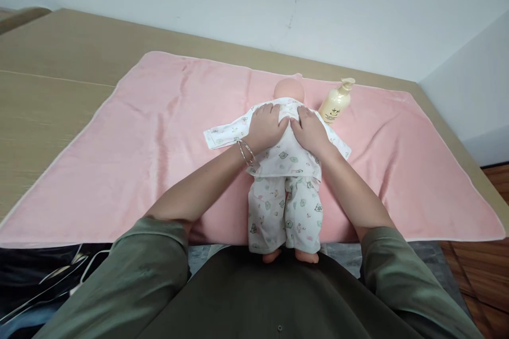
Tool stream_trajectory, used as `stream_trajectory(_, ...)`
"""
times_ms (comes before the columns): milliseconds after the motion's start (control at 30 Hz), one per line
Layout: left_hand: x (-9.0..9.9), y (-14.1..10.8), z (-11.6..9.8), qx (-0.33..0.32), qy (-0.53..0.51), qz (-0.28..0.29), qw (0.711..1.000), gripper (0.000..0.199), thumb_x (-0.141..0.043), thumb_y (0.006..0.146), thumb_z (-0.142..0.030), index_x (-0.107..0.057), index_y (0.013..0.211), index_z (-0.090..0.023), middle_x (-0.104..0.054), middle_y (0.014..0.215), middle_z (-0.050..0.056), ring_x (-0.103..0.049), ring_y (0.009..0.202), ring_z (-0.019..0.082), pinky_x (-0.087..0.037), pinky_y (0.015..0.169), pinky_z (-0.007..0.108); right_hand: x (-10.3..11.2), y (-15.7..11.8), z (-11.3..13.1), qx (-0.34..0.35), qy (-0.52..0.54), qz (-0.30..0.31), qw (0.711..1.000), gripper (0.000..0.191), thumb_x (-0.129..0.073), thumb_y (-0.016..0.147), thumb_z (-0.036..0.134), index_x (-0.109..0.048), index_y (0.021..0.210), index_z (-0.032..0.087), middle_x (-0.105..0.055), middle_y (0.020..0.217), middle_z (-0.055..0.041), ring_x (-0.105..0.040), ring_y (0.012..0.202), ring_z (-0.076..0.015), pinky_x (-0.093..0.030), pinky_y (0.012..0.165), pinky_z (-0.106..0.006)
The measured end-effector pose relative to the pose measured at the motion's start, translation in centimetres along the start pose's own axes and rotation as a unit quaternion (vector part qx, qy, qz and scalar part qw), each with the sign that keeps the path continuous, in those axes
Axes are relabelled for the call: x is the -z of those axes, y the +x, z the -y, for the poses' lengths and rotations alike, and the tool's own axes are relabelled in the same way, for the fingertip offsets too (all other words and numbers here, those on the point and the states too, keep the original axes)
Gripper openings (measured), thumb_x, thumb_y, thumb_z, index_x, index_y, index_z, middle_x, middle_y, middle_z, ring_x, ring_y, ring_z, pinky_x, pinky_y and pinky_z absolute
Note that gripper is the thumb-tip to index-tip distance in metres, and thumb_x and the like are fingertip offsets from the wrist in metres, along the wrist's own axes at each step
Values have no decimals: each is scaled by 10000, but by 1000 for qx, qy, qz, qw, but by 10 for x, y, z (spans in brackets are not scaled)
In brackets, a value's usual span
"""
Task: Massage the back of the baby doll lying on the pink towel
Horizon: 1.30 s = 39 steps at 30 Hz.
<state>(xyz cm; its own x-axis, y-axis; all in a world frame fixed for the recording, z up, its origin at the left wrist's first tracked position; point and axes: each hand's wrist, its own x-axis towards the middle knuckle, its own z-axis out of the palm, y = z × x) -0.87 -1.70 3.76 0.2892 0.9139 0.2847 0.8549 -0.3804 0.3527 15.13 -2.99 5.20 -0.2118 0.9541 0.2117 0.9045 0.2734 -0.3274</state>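
Note:
A baby doll [300, 161] in a white patterned top and trousers lies on a pink blanket [135, 143], its bald head [289, 90] toward the wall and its feet at the table's front edge. No face shows on it. My left hand [267, 126] rests flat on the left part of the upper top, fingers extended, a bracelet round the wrist. On the right part lies my right hand [312, 130], also flat with fingers extended. The two thumbs nearly meet at the middle. Neither hand grips anything.
A pale yellow pump bottle [336, 103] lies on the blanket, right of the doll's head. The wooden table [71, 63] extends left and meets a white wall [191, 0] behind. Dark items sit below the table's front edge at the lower left.

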Motion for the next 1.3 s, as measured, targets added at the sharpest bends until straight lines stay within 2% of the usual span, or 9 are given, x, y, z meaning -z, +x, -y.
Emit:
stream_trajectory(167, 10, -16, -24, 39, 90, 0, 995, 486, -387, 1081, -316, -623, 1329, 29, -672, 1363, 317, -627, 1312, 424, -479, 1093, 518, -8, 8, -19, 6, 52, 3, 999, 524, -411, 1047, 378, -530, 1447, 61, -612, 1494, -262, -552, 1419, -392, -418, 1205, -576)
stream_trajectory(333, 14, -27, -38, 27, 105, 5, 994, 485, -364, 1088, -290, -634, 1317, 41, -674, 1352, 329, -625, 1322, 427, -475, 1057, 491, -12, 11, -27, 0, 71, -3, 997, 625, -463, 1008, 424, -480, 1521, 68, -533, 1585, -253, -477, 1502, -392, -369, 1259, -581)
stream_trajectory(433, 19, -23, -36, 26, 93, 25, 995, 466, -380, 1077, -292, -660, 1277, 22, -690, 1323, 309, -640, 1287, 420, -482, 1052, 492, -12, 11, -25, -11, 59, -5, 998, 630, -465, 1008, 431, -494, 1498, 36, -569, 1530, -279, -532, 1442, -403, -401, 1231, -577)
stream_trajectory(667, 24, 0, -6, 83, -5, 40, 996, 517, -256, 1111, -379, -709, 1138, -130, -754, 1271, 203, -673, 1254, 360, -416, 1169, 577, -6, 6, -11, -24, -14, 39, 999, 668, -344, 1070, 395, -418, 1582, -28, -439, 1662, -281, -392, 1576, -393, -299, 1301, -569)
stream_trajectory(833, 16, 6, 8, 92, -19, 42, 995, 500, -250, 1108, -397, -690, 1136, -161, -754, 1293, 179, -667, 1261, 345, -349, 1233, 641, 6, -3, 12, -34, -80, 48, 995, 628, -287, 1072, 288, -410, 1585, -52, -517, 1595, -300, -510, 1476, -421, -408, 1210, -585)
stream_trajectory(933, 10, 0, 4, 62, 24, 19, 998, 447, -293, 1086, -327, -669, 1228, -133, -736, 1313, 198, -643, 1299, 341, -326, 1263, 633, 16, -9, 23, -41, -89, 56, 994, 593, -287, 1072, 252, -447, 1571, -25, -608, 1500, -290, -589, 1389, -410, -475, 1144, -554)
stream_trajectory(1033, 3, -12, -6, -19, 59, -25, 998, 435, -351, 1040, -224, -649, 1314, -65, -719, 1332, 232, -643, 1317, 348, -382, 1247, 572, 22, -10, 22, -36, -61, 69, 995, 552, -316, 1080, 277, -514, 1535, 36, -670, 1421, -261, -622, 1347, -398, -504, 1115, -536)
stream_trajectory(1167, 0, -25, -19, -95, 46, -52, 993, 458, -324, 1032, -150, -649, 1336, -39, -677, 1427, 245, -615, 1385, 343, -444, 1222, 530, 15, 1, 5, -26, 9, 68, 997, 601, -347, 1077, 339, -462, 1580, 32, -510, 1626, -240, -456, 1534, -387, -375, 1259, -555)
stream_trajectory(1300, 7, -15, -10, -37, 6, -14, 999, 414, -361, 1041, -203, -662, 1298, -82, -685, 1405, 216, -611, 1377, 329, -478, 1195, 491, 3, 8, -8, -56, 23, 64, 996, 742, -403, 1049, 416, -329, 1651, -12, -330, 1736, -238, -270, 1629, -435, -236, 1327, -602)
